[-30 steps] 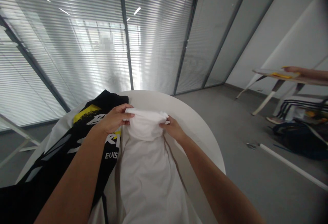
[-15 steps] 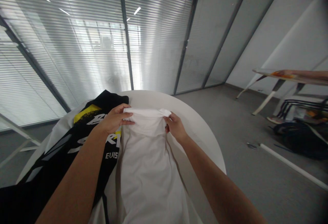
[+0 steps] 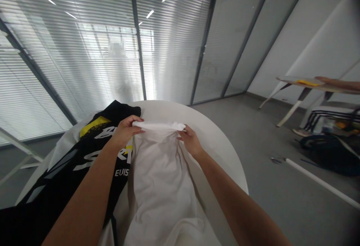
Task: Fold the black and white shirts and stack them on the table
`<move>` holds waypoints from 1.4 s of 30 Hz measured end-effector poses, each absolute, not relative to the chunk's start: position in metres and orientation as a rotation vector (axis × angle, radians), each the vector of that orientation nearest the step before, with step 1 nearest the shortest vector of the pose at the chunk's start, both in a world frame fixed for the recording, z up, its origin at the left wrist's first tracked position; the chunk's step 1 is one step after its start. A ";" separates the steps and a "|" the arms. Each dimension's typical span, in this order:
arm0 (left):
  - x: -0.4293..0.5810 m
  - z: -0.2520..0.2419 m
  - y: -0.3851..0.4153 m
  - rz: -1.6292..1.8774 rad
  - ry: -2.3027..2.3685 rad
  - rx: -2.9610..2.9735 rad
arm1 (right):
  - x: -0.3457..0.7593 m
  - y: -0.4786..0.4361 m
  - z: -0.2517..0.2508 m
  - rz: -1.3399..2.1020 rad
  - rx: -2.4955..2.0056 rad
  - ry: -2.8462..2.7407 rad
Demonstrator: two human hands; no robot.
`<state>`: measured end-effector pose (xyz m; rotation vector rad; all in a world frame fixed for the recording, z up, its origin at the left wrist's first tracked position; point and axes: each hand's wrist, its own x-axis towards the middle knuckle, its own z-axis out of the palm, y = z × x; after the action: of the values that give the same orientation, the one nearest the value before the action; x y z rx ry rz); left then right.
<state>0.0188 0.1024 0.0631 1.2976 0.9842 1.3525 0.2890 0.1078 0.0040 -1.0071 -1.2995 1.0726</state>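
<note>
- Recording the cloth's state: we find the far end of the white garment turned over into a tight, narrow band, which lies across the round white table.
- Noting the undone part: below the band, the cloth lies lengthwise on the tabletop, lightly creased, and runs toward the person until the view cuts it off. We see no other fold in the visible part.
- Locating the cloth relative to the fingers: the left hand is at the band's left end and the right hand at its right end, so the band spans the gap between them.
- Checking the fingers: those of the left hand are curled closed over the band, and those of the right hand are pinched onto it. We cannot tell where either thumb sits under the cloth.
- Recording the adjacent item: a black printed jersey with yellow and white graphics lies just beside the white garment, under the left forearm.
- Noting the surroundings: a co-worker's hand rests at a side table, well apart from the person's hands. A black bag lies on the grey floor.
</note>
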 end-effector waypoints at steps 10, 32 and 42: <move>-0.006 0.068 0.098 1.042 1.027 1.501 | 0.291 0.106 0.012 1.072 -1.132 -1.326; -0.004 0.057 0.101 0.414 1.767 1.302 | 0.301 0.107 0.004 0.656 -1.766 -1.556; 0.006 0.057 0.097 0.432 1.648 1.402 | 0.297 0.107 -0.005 0.679 -1.611 -1.680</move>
<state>0.0062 0.0974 0.0572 1.4020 1.6481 0.4322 0.2966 0.1069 -0.0052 -1.6110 -1.6802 0.6793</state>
